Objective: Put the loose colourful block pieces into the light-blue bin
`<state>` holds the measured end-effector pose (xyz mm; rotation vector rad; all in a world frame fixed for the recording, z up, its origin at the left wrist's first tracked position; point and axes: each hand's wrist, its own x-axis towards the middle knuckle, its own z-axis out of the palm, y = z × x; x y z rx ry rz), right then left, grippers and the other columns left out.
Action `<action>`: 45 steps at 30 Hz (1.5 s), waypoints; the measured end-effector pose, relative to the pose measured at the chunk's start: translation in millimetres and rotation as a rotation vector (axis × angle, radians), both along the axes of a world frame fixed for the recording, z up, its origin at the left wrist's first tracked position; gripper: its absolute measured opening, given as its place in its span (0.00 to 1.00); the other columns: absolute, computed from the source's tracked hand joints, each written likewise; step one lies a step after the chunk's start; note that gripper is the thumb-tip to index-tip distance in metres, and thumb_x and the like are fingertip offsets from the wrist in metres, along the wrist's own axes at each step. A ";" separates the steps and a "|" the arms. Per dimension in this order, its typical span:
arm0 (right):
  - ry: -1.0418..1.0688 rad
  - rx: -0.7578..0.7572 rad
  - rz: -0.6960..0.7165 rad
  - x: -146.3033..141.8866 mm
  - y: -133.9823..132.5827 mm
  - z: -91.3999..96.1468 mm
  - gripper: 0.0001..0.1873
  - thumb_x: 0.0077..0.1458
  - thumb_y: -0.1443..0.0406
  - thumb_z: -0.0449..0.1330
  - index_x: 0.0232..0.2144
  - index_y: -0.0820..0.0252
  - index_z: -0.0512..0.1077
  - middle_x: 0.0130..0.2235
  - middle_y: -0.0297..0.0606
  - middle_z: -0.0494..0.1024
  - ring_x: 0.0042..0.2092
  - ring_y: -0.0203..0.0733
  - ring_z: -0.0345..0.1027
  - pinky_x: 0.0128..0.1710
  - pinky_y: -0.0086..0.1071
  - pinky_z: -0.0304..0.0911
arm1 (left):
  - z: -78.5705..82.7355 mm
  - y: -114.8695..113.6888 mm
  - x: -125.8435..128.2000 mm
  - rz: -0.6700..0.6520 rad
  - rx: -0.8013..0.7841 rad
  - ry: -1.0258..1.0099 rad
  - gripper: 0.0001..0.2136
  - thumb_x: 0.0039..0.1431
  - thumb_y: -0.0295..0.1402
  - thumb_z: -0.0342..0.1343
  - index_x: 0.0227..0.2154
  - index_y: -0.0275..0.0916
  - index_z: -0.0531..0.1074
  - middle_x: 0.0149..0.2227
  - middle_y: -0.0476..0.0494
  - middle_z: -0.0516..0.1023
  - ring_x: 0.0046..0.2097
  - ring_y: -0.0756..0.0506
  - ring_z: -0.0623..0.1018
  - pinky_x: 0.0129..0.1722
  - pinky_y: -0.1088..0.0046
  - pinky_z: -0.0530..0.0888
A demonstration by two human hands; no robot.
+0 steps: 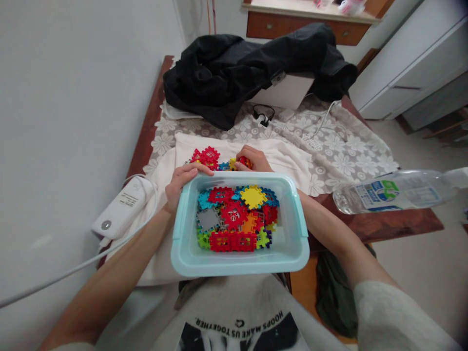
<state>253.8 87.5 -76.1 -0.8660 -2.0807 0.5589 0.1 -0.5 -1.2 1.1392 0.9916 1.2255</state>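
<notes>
Gripping the far left corner of the bin (297,246) in the head view, the left hand (184,181) is curling its fingers over the pale blue rim, with the wrist lying along the bin's left wall. The bin is sitting at the near edge of the bench (387,225), just above the person's lap, and is holding a heap of blocks (234,215) in red, yellow, blue, green, orange and grey, all gathered toward its far half. The right hand (255,159) is reaching past the bin's far rim, its fingers closing narrowly around a red and yellow block (244,161). That block is lying at the right end of a small pile (205,156) of more blocks, which is resting on a white cloth (288,157) just beyond the bin. The cloth is spreading over a lace cover (341,146). A black jacket (234,68) is lying crumpled at the bench's far end, with earphones (263,115) just in front of it. A clear bottle (397,193) is lying on its side at the right, well apart from the bin. A white adapter (122,208) with a cable is sitting near the left wrist.
</notes>
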 end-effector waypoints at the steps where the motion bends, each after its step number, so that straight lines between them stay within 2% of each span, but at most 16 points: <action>1: 0.029 -0.028 -0.003 0.8 0.4 0.9 0.26 0.67 0.41 0.56 0.31 0.54 0.71 0.33 0.37 0.74 0.34 0.43 0.66 0.38 0.39 0.63 | 0.0 -0.2 -0.1 0.011 0.017 0.017 0.14 0.52 0.43 0.65 0.24 0.36 0.85 0.27 0.39 0.81 0.28 0.45 0.76 0.27 0.72 0.72; 6: 0.199 -0.245 -0.052 2.6 2.1 5.0 0.32 0.63 0.39 0.57 0.20 0.53 0.58 0.21 0.29 0.57 0.26 0.38 0.52 0.29 0.36 0.52 | -0.9 -0.7 -1.2 0.009 0.027 0.029 0.13 0.53 0.42 0.64 0.25 0.36 0.85 0.28 0.40 0.82 0.28 0.47 0.75 0.28 0.73 0.72; 9: 0.342 -0.385 -0.012 3.8 6.1 12.8 0.33 0.62 0.39 0.60 0.18 0.53 0.59 0.20 0.28 0.57 0.25 0.36 0.49 0.26 0.34 0.48 | -0.9 -0.8 -1.2 -0.013 0.026 0.019 0.13 0.52 0.42 0.64 0.25 0.36 0.84 0.26 0.42 0.80 0.26 0.49 0.72 0.28 0.73 0.71; 12: 0.447 -0.477 0.115 6.6 7.8 36.7 0.33 0.62 0.38 0.62 0.19 0.54 0.62 0.20 0.28 0.60 0.23 0.35 0.52 0.23 0.33 0.48 | -0.7 -1.0 -1.1 -0.008 0.024 0.014 0.13 0.52 0.42 0.64 0.25 0.37 0.84 0.26 0.42 0.79 0.26 0.48 0.72 0.29 0.72 0.71; 15: 0.441 -0.515 0.269 7.4 -3.8 78.6 0.34 0.65 0.36 0.59 0.23 0.55 0.66 0.22 0.29 0.62 0.24 0.34 0.56 0.24 0.31 0.55 | -1.4 -0.8 -1.7 -0.007 0.035 0.035 0.13 0.52 0.42 0.64 0.24 0.37 0.83 0.25 0.42 0.78 0.26 0.47 0.72 0.30 0.70 0.71; 19: 0.192 -0.503 0.550 3.8 -35.8 134.6 0.33 0.67 0.35 0.58 0.30 0.57 0.75 0.29 0.34 0.73 0.34 0.37 0.71 0.38 0.33 0.71 | -4.3 0.6 -2.7 -0.018 0.052 0.042 0.13 0.53 0.43 0.64 0.24 0.37 0.83 0.27 0.42 0.79 0.29 0.46 0.74 0.33 0.70 0.73; 22: 0.032 -0.491 0.754 3.6 -49.3 151.8 0.34 0.64 0.34 0.60 0.40 0.58 0.82 0.41 0.40 0.81 0.52 0.47 0.77 0.58 0.43 0.72 | -6.9 1.0 -3.2 0.004 0.056 0.032 0.12 0.52 0.42 0.64 0.25 0.37 0.84 0.28 0.41 0.81 0.31 0.44 0.76 0.34 0.70 0.74; 24: 0.172 -0.530 0.728 5.9 -46.3 147.5 0.38 0.63 0.31 0.57 0.44 0.57 0.83 0.48 0.44 0.82 0.58 0.53 0.76 0.63 0.49 0.70 | -7.9 0.8 -3.6 -0.029 0.027 -0.011 0.11 0.49 0.41 0.66 0.26 0.38 0.85 0.27 0.42 0.81 0.30 0.45 0.76 0.31 0.71 0.73; 27: 0.361 -0.549 0.516 10.6 -26.9 122.2 0.41 0.65 0.29 0.51 0.46 0.56 0.82 0.50 0.45 0.82 0.57 0.53 0.78 0.57 0.49 0.75 | -7.8 0.3 -4.2 -0.091 -0.020 -0.077 0.11 0.44 0.41 0.69 0.28 0.38 0.85 0.25 0.44 0.80 0.25 0.48 0.73 0.25 0.73 0.68; 30: 0.223 -0.441 0.401 11.9 -3.9 82.8 0.35 0.68 0.35 0.55 0.55 0.52 0.80 0.58 0.45 0.82 0.62 0.52 0.74 0.62 0.51 0.72 | -5.9 0.0 -4.2 -0.085 -0.025 -0.076 0.12 0.44 0.41 0.69 0.27 0.37 0.85 0.24 0.43 0.80 0.25 0.47 0.74 0.24 0.73 0.68; 33: 0.003 -0.293 0.329 6.3 10.8 38.2 0.32 0.71 0.41 0.58 0.68 0.46 0.72 0.72 0.44 0.70 0.73 0.55 0.62 0.73 0.58 0.59 | -3.8 -0.2 -3.9 -0.076 -0.017 -0.057 0.12 0.45 0.42 0.69 0.28 0.37 0.85 0.25 0.42 0.80 0.28 0.46 0.76 0.26 0.72 0.70; 35: -0.134 -0.169 0.320 0.1 16.3 11.3 0.33 0.70 0.43 0.60 0.70 0.44 0.69 0.76 0.43 0.65 0.76 0.56 0.56 0.75 0.61 0.52 | -2.9 -0.3 -3.7 -0.075 -0.015 -0.054 0.13 0.45 0.42 0.68 0.28 0.36 0.85 0.25 0.42 0.80 0.28 0.45 0.76 0.27 0.72 0.70; 37: -0.256 -0.046 0.325 -5.7 20.0 -8.6 0.31 0.69 0.45 0.63 0.68 0.45 0.71 0.74 0.43 0.67 0.76 0.58 0.55 0.76 0.62 0.50 | -2.8 -0.3 -3.4 -0.072 -0.012 -0.057 0.12 0.46 0.41 0.68 0.28 0.36 0.85 0.26 0.42 0.80 0.28 0.45 0.76 0.27 0.72 0.70; 39: -0.323 0.050 0.327 -9.2 22.0 -19.5 0.24 0.70 0.48 0.63 0.63 0.47 0.76 0.69 0.43 0.74 0.73 0.58 0.61 0.74 0.59 0.54 | -3.6 0.1 -3.4 -0.070 -0.005 -0.056 0.12 0.46 0.41 0.67 0.28 0.36 0.85 0.26 0.42 0.80 0.28 0.46 0.75 0.27 0.72 0.70; 42: -0.326 0.107 0.318 -9.5 21.8 -22.2 0.16 0.71 0.53 0.62 0.55 0.51 0.78 0.58 0.43 0.81 0.61 0.53 0.72 0.64 0.50 0.66 | -5.9 1.2 -3.7 -0.062 0.014 -0.043 0.12 0.47 0.41 0.67 0.28 0.36 0.85 0.27 0.42 0.81 0.28 0.47 0.74 0.27 0.73 0.70; 45: -0.332 0.119 0.289 -7.0 19.0 -20.1 0.12 0.71 0.55 0.63 0.49 0.52 0.78 0.53 0.42 0.82 0.54 0.51 0.74 0.56 0.45 0.68 | -7.5 2.7 -3.9 -0.071 0.027 -0.047 0.12 0.47 0.41 0.67 0.27 0.35 0.85 0.26 0.43 0.80 0.26 0.48 0.73 0.25 0.74 0.69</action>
